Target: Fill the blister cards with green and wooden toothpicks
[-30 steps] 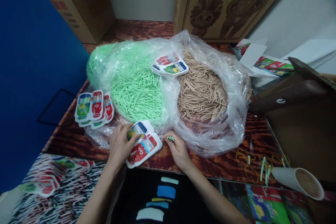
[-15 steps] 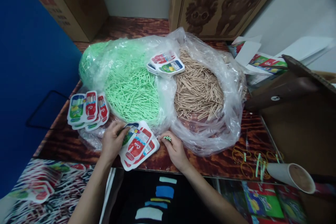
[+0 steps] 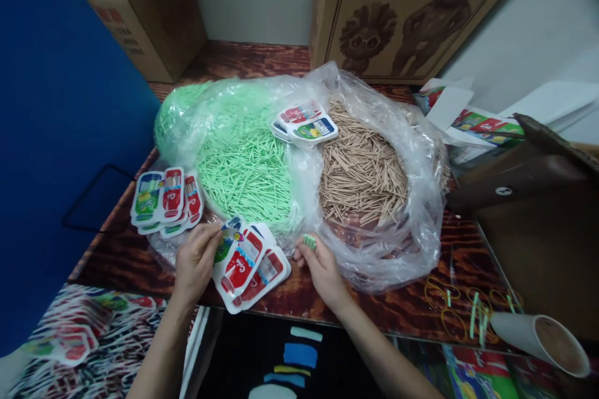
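Observation:
My left hand (image 3: 195, 262) pinches the edge of a bottle-shaped printed card (image 3: 243, 265) with red "Cola" and green artwork. That card lies fanned over similar cards at the table's front edge. My right hand (image 3: 324, 271) is closed round a small bundle of light green sticks (image 3: 309, 241), their ends showing above the fingers. Behind my hands, a clear plastic bag holds a heap of loose green sticks (image 3: 248, 177). To its right, brown sticks (image 3: 362, 168) fill another open bag. A pile of the printed cards (image 3: 163, 199) sits left of my left hand.
More cards (image 3: 306, 123) rest on the bags. At right are yellow rubber bands (image 3: 453, 324), loose green sticks, a tipped paper cup (image 3: 538, 340) and an open carton (image 3: 538, 237). Cardboard boxes (image 3: 150, 31) stand at the back. Many packets (image 3: 93, 336) are heaped at lower left.
The view has shifted, so the scene sits lower and further right. The cards by my left hand are fanned wider. My right hand has turned slightly, still round the green sticks.

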A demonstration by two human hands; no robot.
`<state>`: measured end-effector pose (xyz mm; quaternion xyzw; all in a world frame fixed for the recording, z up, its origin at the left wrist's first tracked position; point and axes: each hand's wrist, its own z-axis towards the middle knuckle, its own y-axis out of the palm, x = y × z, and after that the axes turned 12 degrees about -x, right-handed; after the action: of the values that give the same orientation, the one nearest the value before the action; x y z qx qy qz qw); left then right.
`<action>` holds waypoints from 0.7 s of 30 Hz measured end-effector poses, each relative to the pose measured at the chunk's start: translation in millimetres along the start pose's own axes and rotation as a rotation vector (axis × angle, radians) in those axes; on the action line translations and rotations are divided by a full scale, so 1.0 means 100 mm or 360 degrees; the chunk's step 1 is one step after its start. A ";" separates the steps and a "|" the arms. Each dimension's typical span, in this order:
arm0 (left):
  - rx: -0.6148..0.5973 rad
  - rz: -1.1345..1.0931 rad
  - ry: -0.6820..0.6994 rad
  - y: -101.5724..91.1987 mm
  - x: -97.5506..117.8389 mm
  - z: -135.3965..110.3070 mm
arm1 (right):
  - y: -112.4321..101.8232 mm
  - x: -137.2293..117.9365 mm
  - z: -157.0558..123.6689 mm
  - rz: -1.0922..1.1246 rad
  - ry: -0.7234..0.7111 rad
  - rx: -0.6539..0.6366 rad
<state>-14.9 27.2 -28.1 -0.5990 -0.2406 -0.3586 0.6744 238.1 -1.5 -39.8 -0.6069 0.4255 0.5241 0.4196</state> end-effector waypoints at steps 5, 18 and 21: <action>-0.0031 -0.0152 -0.0036 0.03 0.19 -0.04 | -0.15 -0.36 0.53 -0.0295 -0.0087 -0.0138; -0.0077 -0.0378 -0.0012 0.11 0.28 -0.06 | 0.03 -0.24 1.15 -0.1505 0.0128 -0.0319; -0.0079 -0.0466 -0.0036 0.16 0.34 -0.03 | -0.04 -0.26 1.18 -0.0930 0.0093 -0.0118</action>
<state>17.9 18.3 -13.1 -0.5779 -0.3242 -0.4521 0.5971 206.4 114.2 -24.9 -0.7334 0.2251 0.3785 0.5178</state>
